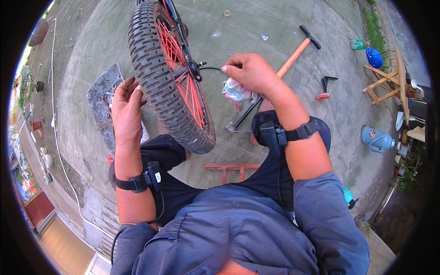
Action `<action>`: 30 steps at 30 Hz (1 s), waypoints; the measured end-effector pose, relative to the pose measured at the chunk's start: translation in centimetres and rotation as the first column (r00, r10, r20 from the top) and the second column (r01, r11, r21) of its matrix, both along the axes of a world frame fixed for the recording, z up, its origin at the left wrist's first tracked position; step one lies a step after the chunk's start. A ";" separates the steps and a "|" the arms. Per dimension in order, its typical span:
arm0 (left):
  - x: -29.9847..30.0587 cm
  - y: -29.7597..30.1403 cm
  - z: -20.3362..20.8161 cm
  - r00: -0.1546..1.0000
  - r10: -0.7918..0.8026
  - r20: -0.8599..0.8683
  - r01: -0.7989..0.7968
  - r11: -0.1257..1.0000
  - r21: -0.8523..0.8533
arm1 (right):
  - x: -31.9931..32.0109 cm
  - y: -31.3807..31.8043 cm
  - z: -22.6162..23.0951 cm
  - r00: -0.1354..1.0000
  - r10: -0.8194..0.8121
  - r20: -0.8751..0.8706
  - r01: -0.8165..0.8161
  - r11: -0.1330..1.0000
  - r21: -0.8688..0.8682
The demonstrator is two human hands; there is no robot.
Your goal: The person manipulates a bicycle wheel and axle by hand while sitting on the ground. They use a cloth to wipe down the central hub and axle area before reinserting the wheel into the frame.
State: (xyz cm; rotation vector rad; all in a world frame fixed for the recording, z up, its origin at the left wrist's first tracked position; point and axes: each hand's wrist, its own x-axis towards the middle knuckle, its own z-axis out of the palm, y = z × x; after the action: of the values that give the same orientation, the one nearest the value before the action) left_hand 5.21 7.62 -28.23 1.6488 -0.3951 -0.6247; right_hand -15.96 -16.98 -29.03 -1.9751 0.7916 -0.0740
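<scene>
A bicycle wheel with a knobby black tyre (158,68) and red spokes (190,98) stands between my knees, its fork reaching up and away. To the left of the tyre is my left hand (127,103), its fingers loosely bent and apart, with nothing visible in them. The fingertips come close to the tread; whether they touch it I cannot tell. My right hand (251,73) is closed on a crumpled, pale multicoloured rag (237,90) to the right of the wheel. By its thumb and forefinger ends a thin black cable (211,68) that runs from near the wheel's axle.
A grey metal plate (103,91) with small tools lies left of the wheel. Ahead to the right is an orange-and-black pole (293,58). A black-and-red part (323,95), a blue thermos (376,139), a blue helmet (374,58) and a wooden stool (385,85) stand or lie further right.
</scene>
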 end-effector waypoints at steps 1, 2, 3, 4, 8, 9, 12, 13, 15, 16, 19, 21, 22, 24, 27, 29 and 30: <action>0.0 0.0 0.0 1.000 -0.004 -0.001 0.004 1.000 -0.001 | 0.1 0.3 -0.7 1.000 0.022 -0.010 -0.022 1.000 -0.004; 0.0 -0.1 0.0 1.000 -0.002 -0.002 0.002 1.000 -0.001 | 0.1 0.4 -1.0 0.998 0.049 -0.046 -0.049 0.999 -0.009; 0.0 -0.1 0.0 1.000 0.000 -0.004 0.000 1.000 -0.001 | 0.2 0.5 -1.7 0.995 0.068 -0.067 -0.071 0.997 -0.035; 0.0 -0.1 0.1 1.000 0.002 -0.005 -0.002 1.000 -0.001 | 0.2 0.6 -2.4 0.992 0.086 -0.088 -0.092 0.994 -0.061; -0.1 0.0 0.3 1.000 -0.004 0.004 0.003 1.000 0.024 | 0.5 1.2 -4.0 0.978 0.136 -0.161 -0.151 0.985 -0.083; -0.1 0.0 0.3 1.000 -0.005 0.006 0.005 1.000 0.023 | 0.6 1.3 -4.5 0.974 0.144 -0.173 -0.160 0.984 -0.080; -0.2 -0.1 0.5 1.000 -0.004 0.012 0.003 0.999 0.034 | 1.1 1.3 -5.7 0.948 0.161 -0.274 -0.158 0.987 0.030; -0.2 -0.1 0.5 1.000 -0.002 0.014 0.002 0.999 0.040 | 1.2 1.5 -6.6 0.955 0.166 -0.247 -0.164 0.986 0.028; -0.2 0.0 0.4 1.000 -0.002 0.002 0.002 1.000 0.027 | 1.5 2.1 -8.0 0.966 0.176 -0.192 -0.175 0.984 0.023; -0.2 0.0 0.3 1.000 -0.002 -0.003 0.002 1.000 0.020 | 1.6 2.2 -8.6 0.963 0.190 -0.191 -0.186 0.982 0.035; -0.1 0.2 0.1 1.000 -0.007 0.004 0.007 1.000 0.022 | 2.2 3.1 -9.1 0.960 0.208 -0.188 -0.201 0.978 0.056; 0.0 0.2 0.0 1.000 -0.007 0.010 0.007 1.000 0.026 | 2.5 3.6 -9.8 0.967 0.183 -0.177 -0.175 0.983 0.055; 0.0 0.2 -0.1 1.000 -0.007 0.013 0.007 1.000 0.028 | 2.6 3.9 -10.1 0.972 0.168 -0.167 -0.160 0.985 0.059; -0.1 0.0 0.0 1.000 -0.004 0.017 0.004 0.999 0.035 | 2.7 4.1 -11.1 0.967 0.198 -0.162 -0.191 0.980 0.060; 0.0 0.1 0.1 1.000 0.002 0.018 -0.003 0.998 0.056 | 2.5 3.5 -12.0 0.837 0.468 -0.284 -0.489 0.873 -0.002; 0.0 0.2 0.3 1.000 0.011 0.017 -0.012 0.998 0.064 | 2.5 2.9 -10.6 0.861 0.346 -0.372 -0.339 0.937 0.087; -0.1 0.2 0.4 1.000 0.012 0.015 -0.012 0.998 0.061 | 2.5 2.7 -9.8 0.862 0.283 -0.420 -0.255 0.959 0.124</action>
State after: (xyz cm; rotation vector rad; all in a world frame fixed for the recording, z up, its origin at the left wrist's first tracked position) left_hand 5.14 7.79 -27.79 1.7132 -0.3800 -0.6211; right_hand -13.43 -14.25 -38.80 -2.0473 0.7733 0.5737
